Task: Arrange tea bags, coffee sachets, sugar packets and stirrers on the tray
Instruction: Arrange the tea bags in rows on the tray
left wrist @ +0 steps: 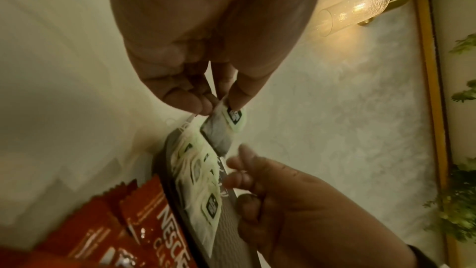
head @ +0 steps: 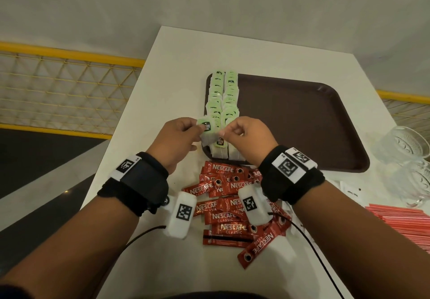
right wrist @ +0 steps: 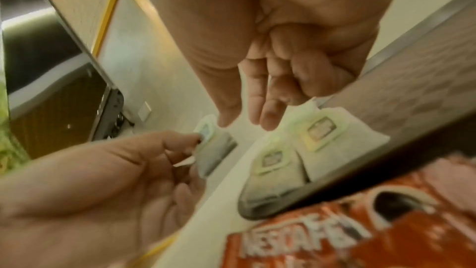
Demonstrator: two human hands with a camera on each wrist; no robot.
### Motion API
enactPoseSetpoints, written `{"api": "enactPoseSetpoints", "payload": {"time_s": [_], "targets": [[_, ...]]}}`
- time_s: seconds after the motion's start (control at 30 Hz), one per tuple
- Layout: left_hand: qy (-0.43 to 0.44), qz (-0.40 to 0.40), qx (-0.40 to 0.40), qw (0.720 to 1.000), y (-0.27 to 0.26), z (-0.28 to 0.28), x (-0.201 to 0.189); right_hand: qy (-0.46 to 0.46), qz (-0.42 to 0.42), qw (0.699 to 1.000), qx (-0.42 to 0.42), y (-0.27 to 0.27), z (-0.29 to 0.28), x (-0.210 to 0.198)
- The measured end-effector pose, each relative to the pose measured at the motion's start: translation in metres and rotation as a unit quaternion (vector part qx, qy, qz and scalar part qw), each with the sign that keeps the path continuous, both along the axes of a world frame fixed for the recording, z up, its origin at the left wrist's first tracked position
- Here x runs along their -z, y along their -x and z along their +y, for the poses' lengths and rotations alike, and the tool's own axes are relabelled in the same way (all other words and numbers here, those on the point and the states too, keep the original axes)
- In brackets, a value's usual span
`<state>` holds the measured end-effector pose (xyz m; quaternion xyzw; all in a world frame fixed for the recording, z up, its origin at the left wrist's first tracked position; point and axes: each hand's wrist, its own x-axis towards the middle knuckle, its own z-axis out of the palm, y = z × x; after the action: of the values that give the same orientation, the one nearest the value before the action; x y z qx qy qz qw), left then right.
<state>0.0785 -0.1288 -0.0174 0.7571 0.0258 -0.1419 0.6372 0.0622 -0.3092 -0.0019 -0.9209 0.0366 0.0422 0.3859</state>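
Note:
A brown tray (head: 302,124) lies on the white table, with two rows of green-tagged tea bags (head: 223,98) along its left side. My left hand (head: 195,128) pinches one more tea bag (head: 206,133) by its top, just above the near end of the left row; the left wrist view shows that tea bag (left wrist: 219,131) hanging from my thumb and finger. My right hand (head: 229,132) hovers right beside it over the right row, its fingers (right wrist: 268,117) loosely bent and holding nothing. Red coffee sachets (head: 228,208) lie heaped on the table below my wrists.
Red stirrers (head: 400,219) lie at the right edge, with white sugar packets (head: 349,189) between them and the tray. Two clear glass cups (head: 404,145) stand right of the tray. A yellow railing (head: 69,84) runs beyond the table's left edge.

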Motion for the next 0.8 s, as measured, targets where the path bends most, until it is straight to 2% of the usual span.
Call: {"api": "enactPoseSetpoints", "payload": {"time_s": [0.1,0.2,0.27,0.37,0.47,0.6,0.67,0.8], "targets": [[0.004,-0.018,0.057,0.998,0.004,-0.011,-0.006,-0.087,0.020,0.996,-0.029,0.006,-0.003,-0.005],[-0.017,-0.035,0.082,0.996,0.006,-0.020,-0.004,-0.110,0.046,0.993,-0.007,0.008,-0.015,-0.003],[-0.092,-0.070,0.083,0.990,0.005,-0.020,0.000,-0.110,0.070,0.991,0.016,0.009,-0.024,-0.002],[-0.211,-0.115,0.107,0.965,0.005,-0.016,0.002,-0.105,0.127,0.985,0.044,0.013,-0.032,0.006],[-0.264,-0.121,0.146,0.946,0.005,-0.016,-0.001,-0.069,0.137,0.986,0.060,0.014,-0.033,0.012],[-0.290,-0.131,0.158,0.935,0.006,-0.018,-0.005,0.053,0.070,0.995,0.054,0.014,-0.031,0.006],[-0.294,-0.139,0.156,0.933,0.006,-0.019,-0.004,0.077,0.049,0.995,0.029,0.016,-0.029,0.002],[-0.318,-0.158,0.172,0.919,0.003,-0.022,0.002,0.151,0.064,0.986,-0.038,0.018,-0.023,0.000]]}}
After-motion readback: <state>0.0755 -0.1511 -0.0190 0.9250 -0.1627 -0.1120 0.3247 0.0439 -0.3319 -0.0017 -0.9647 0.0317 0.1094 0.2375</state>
